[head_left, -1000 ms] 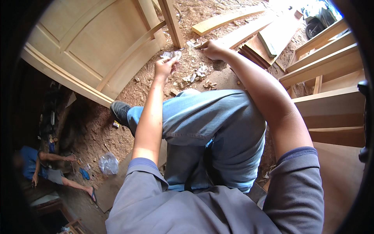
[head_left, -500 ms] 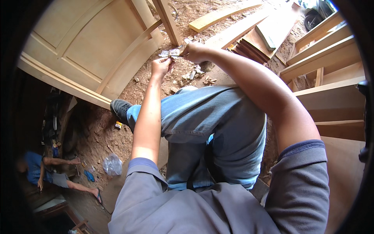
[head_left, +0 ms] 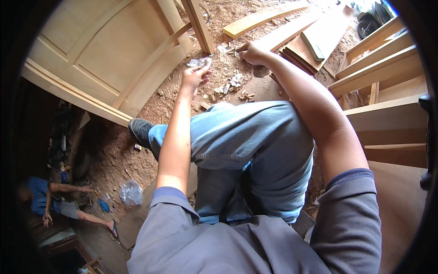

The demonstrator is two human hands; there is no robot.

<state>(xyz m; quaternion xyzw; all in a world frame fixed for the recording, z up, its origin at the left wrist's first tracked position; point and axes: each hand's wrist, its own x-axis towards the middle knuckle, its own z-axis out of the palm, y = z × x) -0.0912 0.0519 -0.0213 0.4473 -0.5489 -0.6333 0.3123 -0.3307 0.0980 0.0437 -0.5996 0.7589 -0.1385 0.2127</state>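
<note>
My left hand [head_left: 195,78] is raised over the littered ground, just right of the wooden door's lower corner. Its thumb and fingers are bent toward each other; what they hold, if anything, is too small to make out. Off to its right, my right hand [head_left: 253,54] is closed, palm down, around a thin stick-like tool [head_left: 231,51] that points left. The tool's kind is not clear. A gap separates the two hands. Below them lie white scraps and wood chips [head_left: 235,80].
A panelled wooden door [head_left: 123,45] leans at left, with an upright post [head_left: 199,27] beside it. Boards [head_left: 292,34] lie beyond my right hand. Wooden frames [head_left: 378,68] stand at right. Another person [head_left: 50,196] sits at lower left near a clear plastic bag [head_left: 131,192].
My hands were together, the thin tool reaching between them. They have since parted: my right hand moved right with the tool, while my left fingers loosened slightly and shifted a little right.
</note>
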